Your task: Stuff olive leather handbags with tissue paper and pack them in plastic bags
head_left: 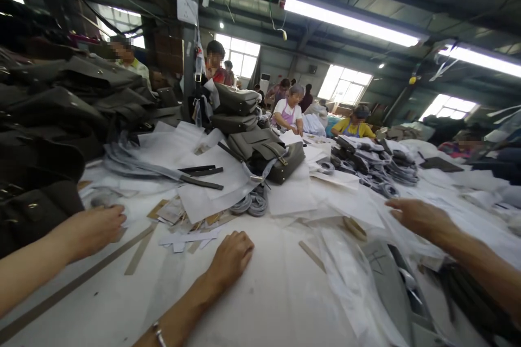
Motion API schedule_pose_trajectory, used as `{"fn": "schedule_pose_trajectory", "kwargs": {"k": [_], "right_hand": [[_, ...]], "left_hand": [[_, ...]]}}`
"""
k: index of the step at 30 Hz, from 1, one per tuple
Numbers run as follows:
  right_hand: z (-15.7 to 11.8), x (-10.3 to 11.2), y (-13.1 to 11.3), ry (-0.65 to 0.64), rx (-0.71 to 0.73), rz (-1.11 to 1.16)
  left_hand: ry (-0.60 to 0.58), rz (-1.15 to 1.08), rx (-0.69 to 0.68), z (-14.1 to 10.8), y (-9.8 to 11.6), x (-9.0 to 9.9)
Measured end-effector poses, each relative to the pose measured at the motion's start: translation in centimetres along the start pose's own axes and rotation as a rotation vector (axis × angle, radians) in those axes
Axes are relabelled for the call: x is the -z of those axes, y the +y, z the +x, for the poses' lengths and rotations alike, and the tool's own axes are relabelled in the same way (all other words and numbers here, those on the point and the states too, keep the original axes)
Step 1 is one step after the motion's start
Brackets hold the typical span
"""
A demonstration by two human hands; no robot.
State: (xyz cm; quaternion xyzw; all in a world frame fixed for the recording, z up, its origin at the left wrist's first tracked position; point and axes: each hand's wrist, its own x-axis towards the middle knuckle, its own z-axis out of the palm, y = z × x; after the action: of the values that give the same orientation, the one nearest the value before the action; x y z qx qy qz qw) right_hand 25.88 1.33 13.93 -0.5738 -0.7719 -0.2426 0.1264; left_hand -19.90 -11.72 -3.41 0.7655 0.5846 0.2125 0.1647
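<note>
My left hand, with a bracelet on its wrist, rests on the white table with its fingers curled in; nothing shows in it. At the right, my right hand reaches in over white sheets and clear plastic, fingers stretched out and holding nothing visible. Below it lies a grey bag piece with a dark slot, partly beside the clear plastic. White paper strips are above and left of my left hand. A dark bag with a buckle sits further back on white sheets.
Another person's hand is on the table at the left. Dark bags are heaped behind it. Coiled straps lie at the centre, a pile of wrapped straps further right. Several people work behind; a post stands at the back.
</note>
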Motion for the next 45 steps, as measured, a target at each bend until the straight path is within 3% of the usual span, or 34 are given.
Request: {"fn": "schedule_pose_trajectory", "kwargs": {"k": [3,7,9,11,14,17,21,23,25,27,29,32,35,39,42,45], "right_hand": [[5.8,-0.9,-9.9,-0.07,0.171,0.028],[11.4,-3.4,-23.0,0.071,0.472,0.082],[13.2,-4.8,-27.1,0.114,0.53,0.072],[14.7,-6.0,-29.3,0.096,0.566,0.044],[17.0,-6.3,-29.9,0.084,0.61,0.017],[20.4,-3.9,-28.8,0.167,0.444,0.05],[25.7,3.0,-27.2,0.396,-0.042,0.273],[27.5,7.0,-26.9,0.526,-0.123,0.437],[28.2,10.7,-26.9,0.606,-0.107,0.593],[27.9,13.9,-26.9,0.584,-0.093,0.731],[26.7,16.2,-27.0,0.473,-0.105,0.835],[24.2,18.3,-27.4,0.314,-0.121,0.918],[21.3,19.1,-29.2,0.255,-0.027,1.04],[17.5,19.4,-33.9,0.123,0.321,1.302],[15.2,19.8,-37.3,0.006,0.574,1.348],[13.6,20.8,-39.4,0.022,0.689,1.363]], "left_hand": [[-0.036,0.025,-0.028,-0.1,-0.5,-0.3],[-0.057,-0.001,-0.036,0.0,-1.0,-0.5],[-0.083,0.004,-0.031,0.1,-1.0,-0.4],[-0.116,0.005,-0.022,0.3,-0.8,-0.1],[-0.153,0.001,-0.01,0.5,-0.4,0.2],[-0.156,0.002,-0.009,0.6,-0.4,0.2],[-0.119,-0.058,0.001,0.4,-0.9,-0.2],[-0.065,-0.14,0.03,0.4,-1.3,-0.3],[0.026,-0.269,0.066,0.7,-1.8,-0.2],[0.143,-0.463,0.115,1.1,-2.3,0.2],[0.247,-0.732,0.138,1.7,-2.9,0.7],[0.367,-1.134,0.055,2.2,-3.2,1.7],[0.369,-1.404,-0.055,1.9,-2.6,2.7],[0.249,-1.748,-0.029,1.1,-1.7,3.8],[0.374,-1.881,0.003,1.0,-2.7,4.8],[0.591,-1.923,-0.039,0.8,-4.8,6.5]]}}
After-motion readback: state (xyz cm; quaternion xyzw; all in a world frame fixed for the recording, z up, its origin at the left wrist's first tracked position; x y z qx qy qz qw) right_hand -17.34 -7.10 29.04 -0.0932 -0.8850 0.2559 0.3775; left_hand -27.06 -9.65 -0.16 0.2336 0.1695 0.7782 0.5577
